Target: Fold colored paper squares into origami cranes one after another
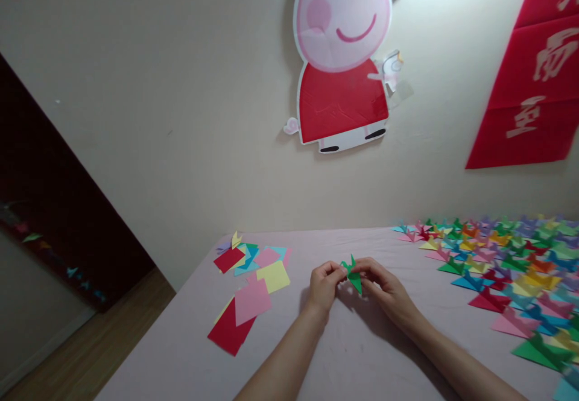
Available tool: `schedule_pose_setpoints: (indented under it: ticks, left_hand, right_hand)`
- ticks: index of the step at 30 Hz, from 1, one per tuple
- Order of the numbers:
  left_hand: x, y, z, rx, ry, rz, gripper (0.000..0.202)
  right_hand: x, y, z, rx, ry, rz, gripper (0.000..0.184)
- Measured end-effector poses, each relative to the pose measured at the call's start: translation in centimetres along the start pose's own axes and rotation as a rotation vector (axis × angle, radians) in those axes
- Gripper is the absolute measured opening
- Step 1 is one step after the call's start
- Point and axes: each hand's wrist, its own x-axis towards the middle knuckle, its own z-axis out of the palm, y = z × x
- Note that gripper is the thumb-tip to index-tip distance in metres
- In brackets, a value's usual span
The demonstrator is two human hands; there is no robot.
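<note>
At the far left stands one dark door (49, 178), with a scatter of small folded paper pieces (32, 237) against it, too blurred to count. Below it shows a strip of wooden floor (108, 341).

One table under a pink cloth (172, 353) comes next. On its left part lie loose paper sheets in two groups. The front group has one red sheet (230, 331), one pink sheet (252, 301) over it, and a sliver of yellow showing at their edge. The back group holds a second red sheet (229, 260), a second pink sheet (266, 258), one broad yellow sheet (274, 276) and several blue ones, overlapped beyond exact counting. One folded yellow piece (236, 240) stands behind the second red sheet.

To the right, the left hand (323, 283) is nearly closed, thumb and finger pinching one green paper crane (355, 281), which is between both hands, above the cloth. On the wall above hangs one pig cutout (344, 102). The right hand (386, 289) is half curled, its fingertips gripping the crane's other side.

Farthest right, dozens of finished paper cranes (493, 301) in many colours stand in close rows, beneath one red hanging (502, 117).
</note>
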Motion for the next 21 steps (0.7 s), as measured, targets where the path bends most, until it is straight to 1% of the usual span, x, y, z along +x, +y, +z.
schedule_pose_setpoints:
  ticks: [3,5,9,12,15,18,21]
  left_hand:
    - [-0.1,-0.03,0.06,0.005,-0.007,0.002,0.029]
    - [-0.14,-0.02,0.12,0.017,-0.017,0.01,0.029]
    - [-0.27,0.1,0.31,0.063,-0.054,0.042,0.03]
    - [-0.5,0.18,0.51,0.113,-0.079,0.07,0.027]
    - [-0.68,0.09,0.69,0.16,-0.086,0.087,0.024]
    - [-0.64,-0.21,0.77,0.185,-0.071,0.104,0.022]
    - [-0.46,-0.58,0.74,0.189,-0.05,0.115,0.022]
  right_hand:
    - [0.03,-0.16,0.07,-0.001,0.007,0.02,0.013]
    - [0.07,-0.17,0.12,0.042,0.014,0.061,0.015]
    - [0.21,0.0,0.13,0.164,0.065,0.172,0.024]
    - [0.37,0.09,0.08,0.23,0.12,0.221,0.032]
    - [0.53,0.11,0.09,0.278,0.17,0.241,0.039]
    - [0.61,0.12,0.27,0.322,0.21,0.232,0.045]
    - [0.6,0.04,0.5,0.357,0.207,0.241,0.048]
